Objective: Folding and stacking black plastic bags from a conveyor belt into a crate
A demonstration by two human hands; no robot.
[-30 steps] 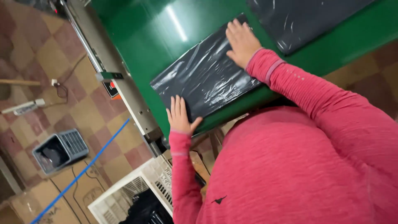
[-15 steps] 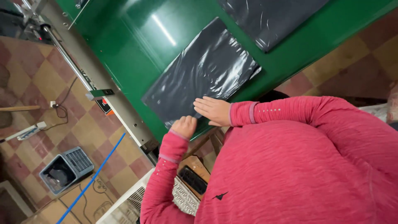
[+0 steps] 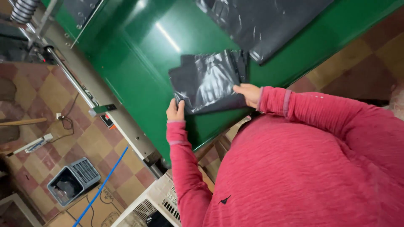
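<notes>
My left hand (image 3: 175, 112) pinches the near left corner of the folded black plastic bag (image 3: 208, 82), thumb on top and fingers curled under the edge, so it is closed on the film. My right hand (image 3: 248, 93) lies along the bag's near right edge, palm down and fingers pressed against it; I cannot tell whether the fingers have hooked under or only rest on top. The bag sits on the green desk (image 3: 139, 54), close to its near edge, doubled over into a glossy, wrinkled rectangle, with its far right corner just touching a second black bag (image 3: 269, 21) that lies spread flat farther up the desk.

As I judge it, I am in the middle of folding — the bag is already doubled, and both my hands are set on the near edge. The next move would call for lifting that edge evenly with both hands and keeping the slippery layers squared so they do not slide apart, while staying off the flat bag beside it.

Left of the desk a metal rail (image 3: 101, 107) runs along its side; on the tiled floor below stand a small grey heater (image 3: 73, 185) and a white plastic crate (image 3: 155, 206), with a blue line (image 3: 103, 187) between them.
</notes>
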